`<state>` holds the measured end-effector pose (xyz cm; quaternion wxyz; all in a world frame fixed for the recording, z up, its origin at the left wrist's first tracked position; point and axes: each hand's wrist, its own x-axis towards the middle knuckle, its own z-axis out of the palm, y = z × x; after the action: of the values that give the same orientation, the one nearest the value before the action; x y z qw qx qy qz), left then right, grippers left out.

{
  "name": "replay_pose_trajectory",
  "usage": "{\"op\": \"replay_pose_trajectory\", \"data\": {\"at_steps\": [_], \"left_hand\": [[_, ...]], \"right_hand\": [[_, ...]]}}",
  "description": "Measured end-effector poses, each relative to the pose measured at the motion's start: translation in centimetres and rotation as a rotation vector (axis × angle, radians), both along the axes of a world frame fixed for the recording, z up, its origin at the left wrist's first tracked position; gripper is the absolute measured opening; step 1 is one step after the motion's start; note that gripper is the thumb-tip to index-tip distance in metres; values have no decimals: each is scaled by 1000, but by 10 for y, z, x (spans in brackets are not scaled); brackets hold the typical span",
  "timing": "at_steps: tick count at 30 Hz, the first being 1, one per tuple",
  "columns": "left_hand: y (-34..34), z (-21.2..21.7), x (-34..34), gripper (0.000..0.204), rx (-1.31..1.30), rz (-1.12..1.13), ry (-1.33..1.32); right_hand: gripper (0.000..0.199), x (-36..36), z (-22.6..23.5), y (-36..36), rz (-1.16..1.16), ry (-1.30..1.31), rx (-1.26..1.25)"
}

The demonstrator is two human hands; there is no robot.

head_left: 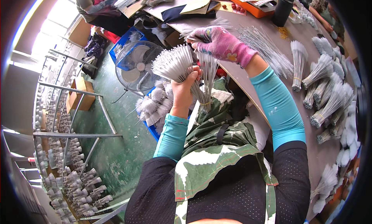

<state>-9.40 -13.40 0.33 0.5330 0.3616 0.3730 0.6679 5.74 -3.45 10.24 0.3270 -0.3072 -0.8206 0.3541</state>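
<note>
The person sits at the edge of a curved desk (271, 28), and everything hangs around the fanned bundle of thin wire brushes (176, 63) held up in front of the chest. The left hand (185, 86), bare, has its grip clenched around the wire stems just below the fan, so the white tufted heads splay outward and can be seen one by one. The right hand (221, 43), in a pink flowered glove, comes in from the desk side, just above and right of the bundle; its fingers pinch at the top of the stems, grasping a few of them, though how many I cannot tell. A second tied bunch (209, 82) hangs down from the same hold, tails pointing at the apron.

Holding the fan over the lap, off the desk, leaves both hands free to turn it. Right of the bundle, finished tied bunches (321, 72) lie in rows along the desk, heads outward. Left of it, down on the floor, a standing fan (135, 65) faces up, and further left metal racks (73, 146) carry many more brush heads.
</note>
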Motion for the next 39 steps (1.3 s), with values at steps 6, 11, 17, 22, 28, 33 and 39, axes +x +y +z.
{"op": "replay_pose_trajectory", "data": {"at_steps": [6,11,17,22,28,33,39], "left_hand": [[-1,4,-2,18,17,29,65],[-6,5,-1,17,-21,65,39],[-10,4,8,19,-33,57,-33],[-14,-6,3,16,-29,50,-24],[-15,-2,10,18,-19,66,51],[-16,-12,8,19,13,132,122],[-16,-11,9,19,15,138,162]], "right_hand": [[32,-4,4,-12,-169,-75,409],[35,-1,10,-46,-317,420,298],[28,2,-15,-99,-66,548,-1168],[23,-8,-36,-110,-70,815,-1376],[25,-10,-36,-107,-161,797,-1375],[27,-12,-34,-107,-159,798,-1358],[28,-15,-43,-105,-202,857,-1375]]}}
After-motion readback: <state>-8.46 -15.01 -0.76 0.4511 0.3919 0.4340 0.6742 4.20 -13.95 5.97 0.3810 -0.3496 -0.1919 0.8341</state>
